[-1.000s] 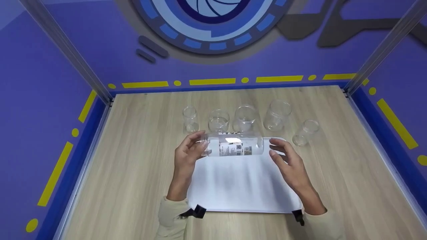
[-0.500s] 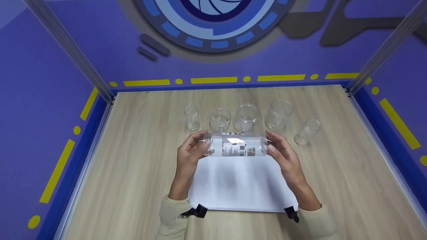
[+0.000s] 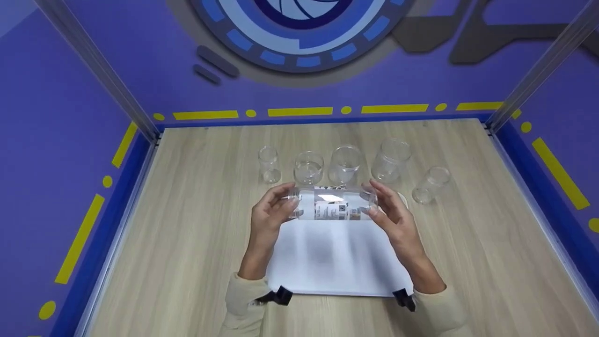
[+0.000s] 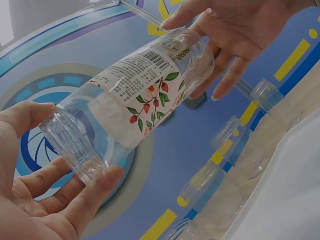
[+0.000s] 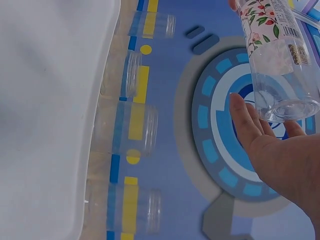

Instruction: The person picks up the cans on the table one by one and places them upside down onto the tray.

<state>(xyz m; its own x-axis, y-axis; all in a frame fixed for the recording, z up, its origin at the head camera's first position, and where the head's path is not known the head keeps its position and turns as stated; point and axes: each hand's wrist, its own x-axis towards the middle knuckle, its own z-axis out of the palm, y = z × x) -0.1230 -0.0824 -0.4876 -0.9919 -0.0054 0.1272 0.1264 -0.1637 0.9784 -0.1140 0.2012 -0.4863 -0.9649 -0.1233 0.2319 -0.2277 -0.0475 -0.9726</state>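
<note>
Clear bottle (image 3: 334, 206), held on its side above the far part of the white tray (image 3: 327, 257), its ridged neck toward the tray's left and its base toward the right. I read the rest left to right, taking the tray as reference. Left of it, I see the wood-grained surface (image 3: 196, 234), bounded by a purple panel (image 3: 47, 164) with yellow marks. At the tray's far left corner, the left hand (image 3: 267, 217) pinches the bottle's neck between thumb and fingers. Past the tray's far edge, I find four clear glasses in a row: a slim glass (image 3: 269, 164), a short glass (image 3: 309, 167), a wider glass (image 3: 346, 161) and a tall wide glass (image 3: 391, 161). Over the tray, I make out small print, a barcode and red flowers on the bottle's label (image 4: 150, 80). At the tray's far right corner, the right hand (image 3: 395, 217) is wide, fingers spread about the bottle's base; I cannot tell whether they touch it. Farther right, beyond that corner, stands a fifth glass (image 3: 431, 185).
</note>
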